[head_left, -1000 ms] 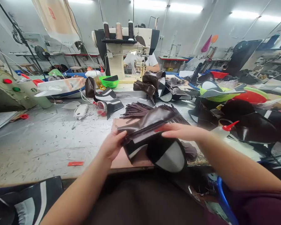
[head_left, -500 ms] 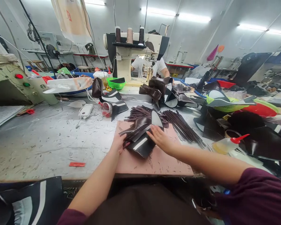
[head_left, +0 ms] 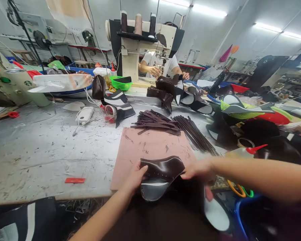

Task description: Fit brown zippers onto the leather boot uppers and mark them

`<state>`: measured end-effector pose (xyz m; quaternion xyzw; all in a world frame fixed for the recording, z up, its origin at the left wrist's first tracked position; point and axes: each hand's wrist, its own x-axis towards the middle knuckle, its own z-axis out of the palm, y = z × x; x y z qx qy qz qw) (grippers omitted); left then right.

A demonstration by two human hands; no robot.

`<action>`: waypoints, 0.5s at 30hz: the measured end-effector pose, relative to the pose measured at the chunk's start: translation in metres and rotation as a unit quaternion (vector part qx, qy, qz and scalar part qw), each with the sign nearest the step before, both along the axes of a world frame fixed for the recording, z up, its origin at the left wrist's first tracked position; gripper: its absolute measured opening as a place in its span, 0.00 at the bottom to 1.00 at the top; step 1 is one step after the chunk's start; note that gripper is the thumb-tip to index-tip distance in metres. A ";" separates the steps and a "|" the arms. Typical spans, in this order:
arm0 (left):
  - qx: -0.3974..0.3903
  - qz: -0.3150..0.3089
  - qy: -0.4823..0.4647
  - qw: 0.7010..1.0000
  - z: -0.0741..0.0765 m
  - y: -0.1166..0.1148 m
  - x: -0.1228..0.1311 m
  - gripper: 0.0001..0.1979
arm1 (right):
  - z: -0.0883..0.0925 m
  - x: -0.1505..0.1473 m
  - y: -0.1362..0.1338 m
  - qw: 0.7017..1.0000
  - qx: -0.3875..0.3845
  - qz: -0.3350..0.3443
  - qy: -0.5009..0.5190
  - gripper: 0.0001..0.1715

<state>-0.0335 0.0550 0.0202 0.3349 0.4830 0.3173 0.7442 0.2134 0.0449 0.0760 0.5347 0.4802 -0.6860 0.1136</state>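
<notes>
A dark brown leather shoe upper (head_left: 163, 170) with a grey lining hangs over the near edge of a pink cutting mat (head_left: 150, 147). My left hand (head_left: 134, 177) grips its left end with closed fingers. My right hand (head_left: 199, 170) pinches its right end. A second grey-lined piece (head_left: 215, 212) hangs lower right, below my right wrist. Thin dark leather strips (head_left: 155, 121) lie fanned at the mat's far edge, with more strips (head_left: 194, 135) to their right.
A scuffed grey worktable (head_left: 47, 147) holds a red tag (head_left: 75, 180), a white device (head_left: 84, 115), a tape roll (head_left: 110, 113) and a green bowl (head_left: 120, 83). Finished uppers (head_left: 170, 92) lie before a sewing machine (head_left: 140, 43) where another person works. A red-capped glue bottle (head_left: 243, 152) stands on the right.
Both hands pulled the leather upper from the middle of the mat back to its near edge, over my lap. The camera view dipped slightly.
</notes>
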 end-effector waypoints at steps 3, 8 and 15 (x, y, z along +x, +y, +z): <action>0.017 -0.001 0.007 1.000 0.000 -0.003 0.002 0.12 | -0.022 -0.007 -0.022 0.988 0.038 -0.148 0.021 0.28; 0.032 0.048 -0.012 0.998 -0.007 -0.007 0.005 0.14 | -0.023 -0.009 -0.060 0.957 0.182 -0.202 0.102 0.23; 0.011 0.001 -0.012 1.000 -0.002 -0.003 0.010 0.17 | -0.036 0.002 -0.112 0.926 0.285 -0.234 -0.086 0.23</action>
